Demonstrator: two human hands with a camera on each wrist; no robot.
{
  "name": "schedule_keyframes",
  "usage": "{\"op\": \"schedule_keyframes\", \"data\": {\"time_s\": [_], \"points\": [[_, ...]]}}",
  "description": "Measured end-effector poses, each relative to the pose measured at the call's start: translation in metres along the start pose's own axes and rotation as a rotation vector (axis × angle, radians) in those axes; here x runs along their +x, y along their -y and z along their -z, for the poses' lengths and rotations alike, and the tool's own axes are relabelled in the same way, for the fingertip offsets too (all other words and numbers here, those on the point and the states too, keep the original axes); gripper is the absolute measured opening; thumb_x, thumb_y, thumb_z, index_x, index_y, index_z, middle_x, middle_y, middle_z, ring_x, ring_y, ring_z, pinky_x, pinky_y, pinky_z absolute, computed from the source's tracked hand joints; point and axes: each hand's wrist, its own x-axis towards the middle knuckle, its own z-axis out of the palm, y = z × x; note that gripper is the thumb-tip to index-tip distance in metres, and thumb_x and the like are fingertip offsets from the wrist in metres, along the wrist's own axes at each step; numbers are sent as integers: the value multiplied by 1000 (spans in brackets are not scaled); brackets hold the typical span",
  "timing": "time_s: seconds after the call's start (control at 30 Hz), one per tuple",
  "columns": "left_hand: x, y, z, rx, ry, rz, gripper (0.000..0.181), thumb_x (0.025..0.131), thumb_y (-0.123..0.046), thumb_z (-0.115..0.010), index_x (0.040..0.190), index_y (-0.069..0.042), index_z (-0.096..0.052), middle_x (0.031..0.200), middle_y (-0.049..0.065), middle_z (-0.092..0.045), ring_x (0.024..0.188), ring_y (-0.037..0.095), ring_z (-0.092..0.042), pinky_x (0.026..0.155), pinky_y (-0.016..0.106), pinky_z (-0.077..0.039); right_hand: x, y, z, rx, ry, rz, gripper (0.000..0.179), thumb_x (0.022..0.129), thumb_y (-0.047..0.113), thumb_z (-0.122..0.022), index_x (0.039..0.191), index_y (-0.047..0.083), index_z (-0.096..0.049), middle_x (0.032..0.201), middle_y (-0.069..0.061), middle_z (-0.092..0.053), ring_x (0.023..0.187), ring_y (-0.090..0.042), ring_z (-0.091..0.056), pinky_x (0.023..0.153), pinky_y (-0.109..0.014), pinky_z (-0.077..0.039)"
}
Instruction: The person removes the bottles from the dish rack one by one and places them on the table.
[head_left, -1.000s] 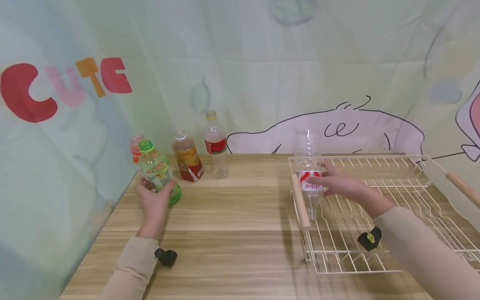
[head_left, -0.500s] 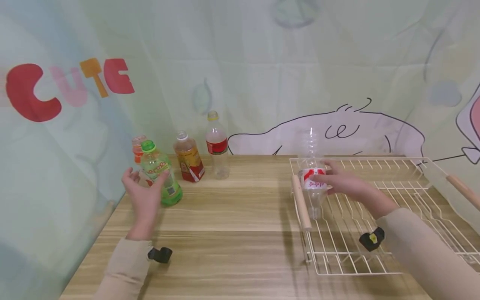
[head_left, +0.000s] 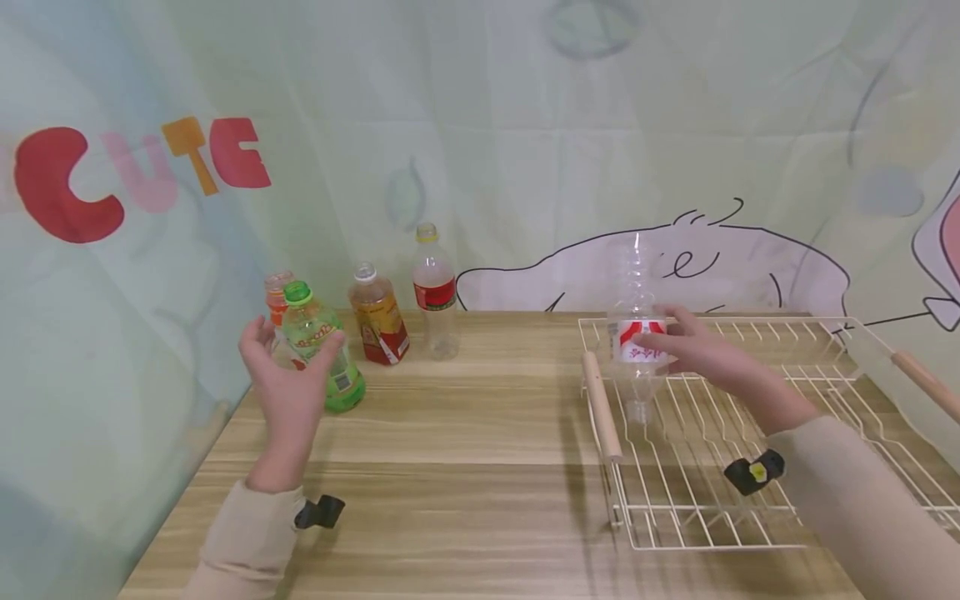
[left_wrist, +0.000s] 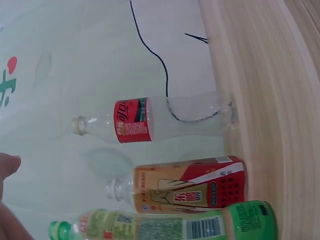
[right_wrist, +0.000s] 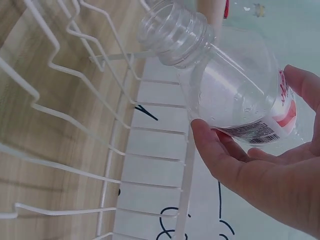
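In the head view my right hand [head_left: 701,346] grips a clear plastic bottle [head_left: 639,342] with a white and red label. That bottle is upside down, its mouth over the left part of a white wire rack [head_left: 697,506]. The right wrist view shows its uncapped neck [right_wrist: 172,37] close to the wires. On the left, my left hand [head_left: 288,400] has its fingers spread beside a green bottle [head_left: 341,392], the thumb overlapping it in the head view. The green bottle stands upright on the wooden table [head_left: 450,500].
Behind the green bottle are an orange-labelled bottle [head_left: 277,292], a bottle with a red and tan label [head_left: 380,325] and a clear red-labelled bottle [head_left: 437,296]. Wooden handles [head_left: 602,408] flank the rack. A printed curtain [head_left: 495,167] hangs along the back and left.
My left hand has come off the green bottle and shifted left, its fingers spreading. My right hand has raised the upside-down clear bottle and carried it a little to the right.
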Motion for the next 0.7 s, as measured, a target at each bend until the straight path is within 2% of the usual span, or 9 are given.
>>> {"op": "schedule_keyframes", "data": {"time_s": [0.1,0.3,0.53,0.6,0.7], "points": [[-5,-9,-3,1,6,-65,88,80,-26,-78,146,-12,-22,151,9,-26,140,19,-23,116,38,-16,-3,2,3,-3,-3,11,87,96,37,-57,153,4,0,149,-37,-19,105,-38,-61,100,-59,-39],[-14,-25,-9,39,40,-215,85,80,-23,-79,144,-4,-26,149,10,-28,140,20,-26,115,42,-20,-9,9,7,11,-14,53,84,96,34,-58,153,3,-4,147,-34,-27,104,-33,-61,94,-49,-49],[-23,-41,-18,96,69,-393,83,76,-18,-82,139,2,-33,142,17,-34,133,26,-32,111,43,-27,-20,20,11,-25,-22,75,83,95,37,-59,154,10,-7,145,-29,-35,114,-40,-57,98,-55,-44],[-25,-45,-20,110,79,-421,83,74,-17,-84,139,3,-35,141,17,-36,133,25,-33,111,43,-27,-23,22,11,-38,-22,92,82,95,37,-59,154,11,-8,141,-27,-41,113,-37,-57,98,-54,-45],[-30,-49,-24,130,106,-444,83,72,-17,-85,137,1,-37,140,14,-39,132,23,-34,109,46,-28,-28,26,12,-40,-18,118,78,96,33,-58,154,11,-10,131,-22,-49,108,-28,-59,95,-46,-48]]}}
